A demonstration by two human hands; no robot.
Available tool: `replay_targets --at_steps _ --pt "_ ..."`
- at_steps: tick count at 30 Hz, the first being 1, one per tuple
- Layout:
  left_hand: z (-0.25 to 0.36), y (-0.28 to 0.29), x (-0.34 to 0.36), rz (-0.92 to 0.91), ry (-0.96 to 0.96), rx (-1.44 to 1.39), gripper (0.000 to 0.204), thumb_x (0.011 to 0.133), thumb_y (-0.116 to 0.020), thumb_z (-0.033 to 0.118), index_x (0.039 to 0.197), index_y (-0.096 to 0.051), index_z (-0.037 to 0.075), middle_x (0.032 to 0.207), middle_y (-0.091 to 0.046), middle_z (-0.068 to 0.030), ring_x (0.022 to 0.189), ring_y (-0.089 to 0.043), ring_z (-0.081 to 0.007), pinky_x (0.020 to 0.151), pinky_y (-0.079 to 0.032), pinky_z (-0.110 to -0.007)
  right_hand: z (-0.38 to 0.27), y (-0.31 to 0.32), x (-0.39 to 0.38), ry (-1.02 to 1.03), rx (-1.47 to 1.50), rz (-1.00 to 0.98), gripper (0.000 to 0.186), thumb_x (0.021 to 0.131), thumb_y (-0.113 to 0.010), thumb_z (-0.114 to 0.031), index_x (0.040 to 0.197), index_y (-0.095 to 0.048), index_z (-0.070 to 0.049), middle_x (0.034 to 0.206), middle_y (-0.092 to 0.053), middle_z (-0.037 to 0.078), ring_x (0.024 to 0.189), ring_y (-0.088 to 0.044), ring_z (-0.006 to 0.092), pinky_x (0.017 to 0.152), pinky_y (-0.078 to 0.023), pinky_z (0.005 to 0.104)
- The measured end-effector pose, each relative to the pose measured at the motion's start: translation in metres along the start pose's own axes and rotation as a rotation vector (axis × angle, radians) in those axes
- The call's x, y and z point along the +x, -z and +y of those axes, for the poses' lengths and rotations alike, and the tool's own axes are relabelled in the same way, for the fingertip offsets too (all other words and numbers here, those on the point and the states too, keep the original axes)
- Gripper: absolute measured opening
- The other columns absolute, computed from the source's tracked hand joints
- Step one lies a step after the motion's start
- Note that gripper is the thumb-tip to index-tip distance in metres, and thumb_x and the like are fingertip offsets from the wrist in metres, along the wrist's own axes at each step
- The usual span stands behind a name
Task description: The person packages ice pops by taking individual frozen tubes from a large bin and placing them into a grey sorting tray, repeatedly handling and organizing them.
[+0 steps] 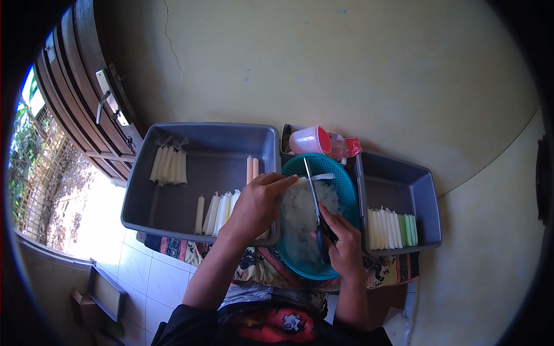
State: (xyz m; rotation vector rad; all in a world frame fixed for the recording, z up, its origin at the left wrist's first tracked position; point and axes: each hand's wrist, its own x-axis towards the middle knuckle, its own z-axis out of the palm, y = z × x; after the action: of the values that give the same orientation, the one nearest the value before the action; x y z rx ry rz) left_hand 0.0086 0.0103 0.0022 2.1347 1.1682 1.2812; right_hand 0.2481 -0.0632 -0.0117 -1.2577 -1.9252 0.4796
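Note:
My left hand (259,202) is closed on a white filled plastic tube (300,181) held level over a teal perforated basket (350,193). My right hand (340,245) grips black-handled scissors (314,196), their long blades upright across the tube's loose, flattened plastic end (326,176). The basket holds a pile of translucent plastic scraps (306,230). Left of it, a grey bin (202,155) holds rows of filled white, cream and pale pink tubes (168,164). On the right, another grey bin (398,179) holds white and green tubes (392,228).
Behind the basket sit a pink cup (309,140) and a red-and-white packet (351,147). A patterned cloth (392,265) lies under the bins. A plain wall (375,75) rises behind, an open wooden door (81,104) stands at left, and a grey tray (107,291) leans low at lower left.

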Motion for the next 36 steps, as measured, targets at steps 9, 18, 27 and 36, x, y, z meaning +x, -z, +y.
replay_targets --at_steps 9,18,27,36 --pt "0.0 -0.001 0.0 -0.012 0.015 -0.011 0.049 0.091 -0.062 -0.016 0.134 -0.078 0.002 0.114 -0.077 -0.0229 0.101 -0.077 -0.041 0.09 -0.061 -0.046 0.011 -0.007 -0.007 -0.108 0.244 -0.007 0.074 0.093 -0.086 -0.003 0.161 -0.059 -0.011 0.098 -0.072 0.014 0.082 -0.071 0.0178 0.079 -0.058 0.034" --pt "-0.001 0.001 -0.001 -0.033 0.032 0.013 0.051 0.088 -0.065 -0.014 0.135 -0.078 0.003 0.121 -0.076 -0.0219 0.109 -0.074 -0.0421 0.097 -0.061 -0.049 0.008 -0.004 -0.01 -0.276 0.38 -0.027 0.067 0.099 -0.076 0.003 0.162 -0.059 -0.012 0.094 -0.076 0.008 0.074 -0.073 0.011 0.071 -0.06 0.0294" --pt "-0.002 -0.002 -0.001 0.002 -0.01 0.011 0.05 0.09 -0.062 -0.018 0.134 -0.078 0.001 0.115 -0.077 -0.0232 0.102 -0.076 -0.0415 0.091 -0.061 -0.045 0.009 0.003 -0.006 -0.086 -0.034 0.009 0.064 0.095 -0.079 0.001 0.157 -0.065 -0.011 0.091 -0.074 0.012 0.073 -0.073 0.0184 0.068 -0.059 0.035" --pt "-0.001 -0.001 -0.002 -0.028 0.03 0.002 0.047 0.09 -0.067 -0.012 0.133 -0.078 0.002 0.12 -0.076 -0.0221 0.11 -0.074 -0.0418 0.096 -0.061 -0.049 0.027 -0.013 -0.01 -0.201 -0.369 -0.105 0.064 0.09 -0.088 -0.016 0.151 -0.068 -0.014 0.106 -0.067 0.02 0.097 -0.071 0.0428 0.088 -0.059 0.0541"
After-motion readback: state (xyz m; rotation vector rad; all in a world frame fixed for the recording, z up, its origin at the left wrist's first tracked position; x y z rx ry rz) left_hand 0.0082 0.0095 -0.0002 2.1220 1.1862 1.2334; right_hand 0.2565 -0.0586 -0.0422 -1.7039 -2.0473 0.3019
